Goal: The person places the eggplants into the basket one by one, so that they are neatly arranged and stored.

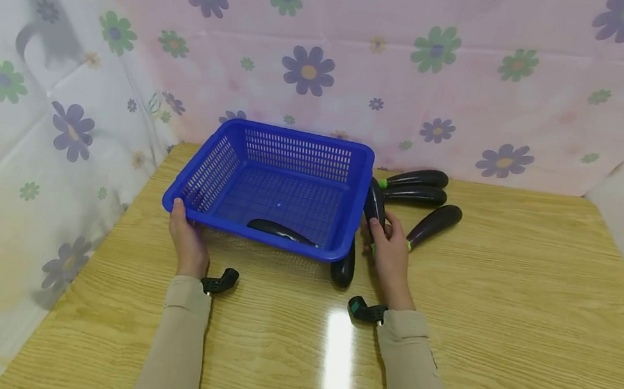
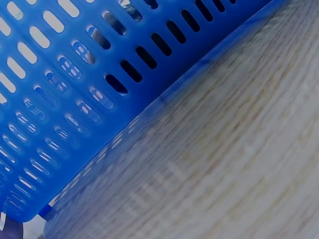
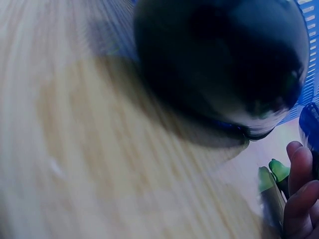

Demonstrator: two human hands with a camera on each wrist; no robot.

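A blue slotted plastic basket (image 1: 295, 244) stands at the back of the wooden table. My left hand (image 1: 189, 241) grips its near left corner, thumb over the rim. One dark eggplant (image 1: 280, 230) lies inside, partly behind the front wall. Beside the basket's right wall, my right hand (image 1: 391, 251) holds another eggplant (image 1: 376, 203), thumb on top. Close by, an eggplant (image 1: 342, 273) lies at the near right corner, partly hidden by the rim; its rounded end (image 3: 219, 64) fills much of the right wrist view. The left wrist view shows the basket's slotted side (image 2: 99, 99) over the tabletop.
Three more eggplants lie to the right: two side by side at the back, one upper (image 1: 420, 178) and one lower (image 1: 418, 195), and a third (image 1: 437, 226) just beyond my right hand. A flowered cloth (image 1: 359, 84) hangs behind the table (image 1: 507, 306) and along its sides.
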